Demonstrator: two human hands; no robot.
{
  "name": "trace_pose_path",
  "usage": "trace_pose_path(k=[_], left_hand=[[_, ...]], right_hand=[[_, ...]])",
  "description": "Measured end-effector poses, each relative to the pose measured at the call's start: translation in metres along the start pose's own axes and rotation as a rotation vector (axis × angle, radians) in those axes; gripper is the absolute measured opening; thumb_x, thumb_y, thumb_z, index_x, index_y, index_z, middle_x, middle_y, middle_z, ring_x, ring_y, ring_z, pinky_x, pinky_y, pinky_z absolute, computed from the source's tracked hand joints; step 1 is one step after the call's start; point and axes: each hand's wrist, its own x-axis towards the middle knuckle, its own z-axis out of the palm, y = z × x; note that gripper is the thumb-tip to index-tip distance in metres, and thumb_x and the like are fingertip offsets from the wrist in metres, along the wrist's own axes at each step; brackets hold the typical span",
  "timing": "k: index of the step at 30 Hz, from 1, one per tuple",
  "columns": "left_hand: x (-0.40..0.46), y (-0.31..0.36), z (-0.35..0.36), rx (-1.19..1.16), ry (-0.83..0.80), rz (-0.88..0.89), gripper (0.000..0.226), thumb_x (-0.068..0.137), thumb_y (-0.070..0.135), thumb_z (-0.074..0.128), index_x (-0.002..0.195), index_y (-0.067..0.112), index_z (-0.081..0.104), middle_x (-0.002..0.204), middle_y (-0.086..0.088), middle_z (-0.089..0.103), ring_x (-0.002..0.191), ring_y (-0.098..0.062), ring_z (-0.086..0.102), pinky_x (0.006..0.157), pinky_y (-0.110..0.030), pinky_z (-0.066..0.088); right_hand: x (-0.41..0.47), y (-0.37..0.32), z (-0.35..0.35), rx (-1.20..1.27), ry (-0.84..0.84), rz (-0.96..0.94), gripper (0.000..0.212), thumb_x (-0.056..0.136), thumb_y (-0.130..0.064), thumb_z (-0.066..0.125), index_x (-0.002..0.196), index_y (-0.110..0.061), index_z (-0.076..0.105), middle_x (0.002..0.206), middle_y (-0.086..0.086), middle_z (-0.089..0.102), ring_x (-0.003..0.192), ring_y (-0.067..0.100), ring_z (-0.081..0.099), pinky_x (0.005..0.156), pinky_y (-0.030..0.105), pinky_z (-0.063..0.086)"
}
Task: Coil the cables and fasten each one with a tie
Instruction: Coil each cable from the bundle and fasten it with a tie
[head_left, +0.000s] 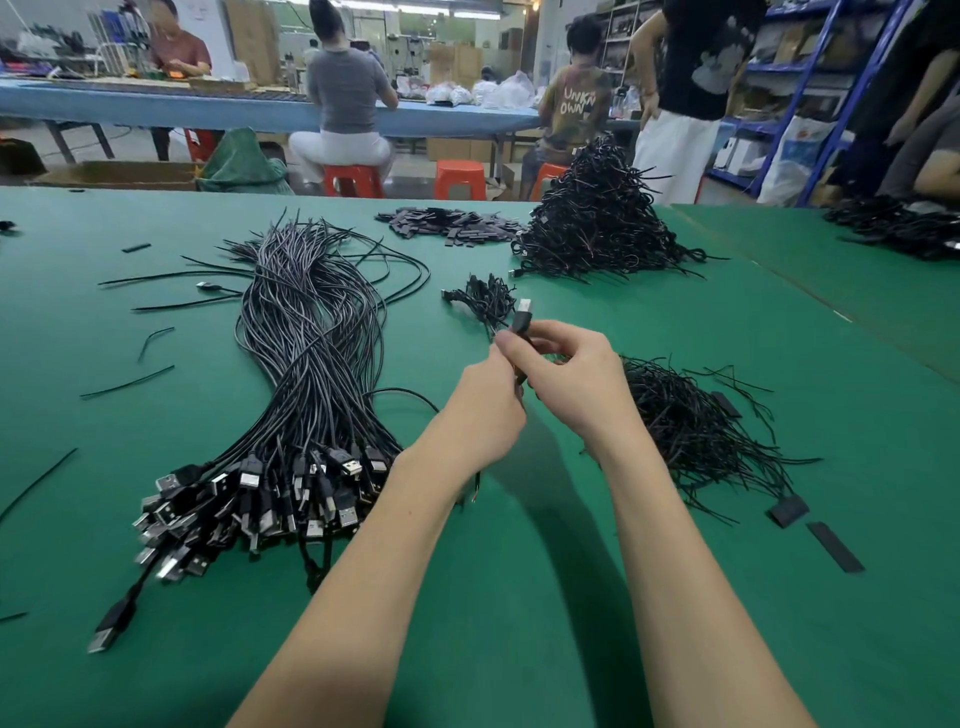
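Both hands, left hand (485, 410) and right hand (566, 379), pinch one cable (522, 318), its plug poking above the fingers

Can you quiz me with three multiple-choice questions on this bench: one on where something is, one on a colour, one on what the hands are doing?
1. Where do the loose ties lie?
A. right of the hands
B. left of the cable bundle
C. on a stool

2. What colour is the table?
A. blue
B. green
C. grey

3. What are the left hand and right hand doing?
A. resting flat
B. both holding one cable
C. lifting the bundle

Answers: A, the ties sit right of the hands; B, the table is green; B, a plug sticks up between the hands.
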Motion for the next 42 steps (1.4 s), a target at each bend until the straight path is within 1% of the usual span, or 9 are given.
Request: trace_pose_path(k=[7, 13, 15, 17, 22, 30, 35, 38, 42], left_hand=[[0.001, 0.0, 0.008, -0.236, 0.001, 0.049, 0.008, 0.106, 0.02, 0.034, 0.109, 0.012, 0.037, 0.091, -0.011, 0.06, 0.072, -0.022, 0.053, 0.065, -0.037, 0.039], [0.004, -0.003, 0.02, -0.524, 0.112, -0.035, 0.015, 0.105, 0.02, 0.034, 0.091, 0.025, 0.031, 0.081, -0.006, 0.054, 0.065, -0.018, 0.045, 0.065, -0.044, 0.043], [0.006, -0.008, 0.02, -0.652, 0.13, -0.085, 0.019, 0.105, 0.013, 0.034, 0.09, 0.023, 0.031, 0.081, -0.004, 0.051, 0.062, -0.013, 0.042, 0.056, -0.03, 0.04], [0.008, -0.011, 0.017, -0.743, 0.159, -0.15, 0.019, 0.105, 0.011, 0.034, 0.09, 0.021, 0.032, 0.082, -0.004, 0.051, 0.059, -0.007, 0.043, 0.048, -0.017, 0.037], [0.012, -0.015, 0.013, -0.879, 0.176, -0.214, 0.017, 0.104, 0.008, 0.035, 0.091, 0.018, 0.033, 0.081, -0.004, 0.05, 0.052, -0.006, 0.04, 0.043, -0.015, 0.034], [0.011, -0.016, 0.011, -0.876, 0.175, -0.209, 0.015, 0.104, 0.009, 0.035, 0.092, 0.019, 0.034, 0.08, -0.004, 0.051, 0.052, -0.006, 0.04, 0.043, -0.015, 0.034], [0.012, -0.016, 0.013, -0.894, 0.174, -0.211, 0.016, 0.104, 0.008, 0.035, 0.092, 0.019, 0.034, 0.079, -0.004, 0.05, 0.046, -0.002, 0.042, 0.042, -0.015, 0.034], [0.012, -0.017, 0.014, -0.893, 0.18, -0.219, 0.016, 0.103, 0.008, 0.035, 0.092, 0.019, 0.034, 0.079, -0.003, 0.051, 0.045, -0.001, 0.043, 0.042, -0.014, 0.034], [0.011, -0.018, 0.013, -0.882, 0.186, -0.228, 0.016, 0.103, 0.008, 0.035, 0.091, 0.019, 0.034, 0.079, -0.003, 0.051, 0.047, -0.003, 0.042, 0.043, -0.015, 0.034]], right_hand=[[0.001, 0.007, -0.003, 0.308, 0.097, 0.169, 0.016, 0.086, -0.017, 0.08, 0.071, -0.012, 0.076, 0.057, -0.003, 0.061, 0.046, 0.007, 0.05, 0.054, 0.022, 0.045], [0.003, 0.006, -0.009, 0.461, 0.025, 0.199, 0.012, 0.093, -0.016, 0.074, 0.086, -0.006, 0.072, 0.06, -0.002, 0.064, 0.049, 0.009, 0.06, 0.056, 0.019, 0.054], [0.005, 0.007, -0.018, 0.314, -0.001, 0.202, 0.013, 0.097, -0.026, 0.069, 0.093, -0.014, 0.073, 0.078, -0.001, 0.071, 0.056, 0.011, 0.067, 0.056, 0.022, 0.054], [0.009, 0.014, -0.034, -0.152, 0.016, 0.125, 0.013, 0.095, -0.034, 0.067, 0.089, -0.026, 0.075, 0.081, -0.007, 0.072, 0.065, 0.007, 0.069, 0.058, 0.02, 0.05], [0.006, 0.031, -0.043, -0.759, -0.141, 0.26, 0.004, 0.086, -0.031, 0.074, 0.085, -0.034, 0.075, 0.098, -0.003, 0.075, 0.092, 0.022, 0.066, 0.076, 0.029, 0.051], [0.006, 0.044, -0.031, -0.752, -0.102, 0.35, 0.009, 0.087, -0.034, 0.077, 0.093, -0.027, 0.078, 0.107, 0.006, 0.073, 0.096, 0.029, 0.064, 0.075, 0.032, 0.047], [0.008, 0.044, -0.023, -0.75, -0.198, 0.127, 0.012, 0.099, -0.028, 0.059, 0.102, -0.019, 0.067, 0.107, 0.005, 0.069, 0.1, 0.026, 0.061, 0.084, 0.032, 0.049], [0.012, 0.033, -0.025, -0.502, -0.089, -0.011, 0.006, 0.101, -0.023, 0.058, 0.097, -0.019, 0.061, 0.09, -0.005, 0.064, 0.078, 0.008, 0.057, 0.063, 0.007, 0.039], [0.014, 0.024, -0.031, -0.392, -0.036, -0.035, 0.005, 0.1, -0.021, 0.06, 0.097, -0.02, 0.064, 0.08, -0.009, 0.064, 0.065, -0.001, 0.059, 0.052, 0.001, 0.037]])
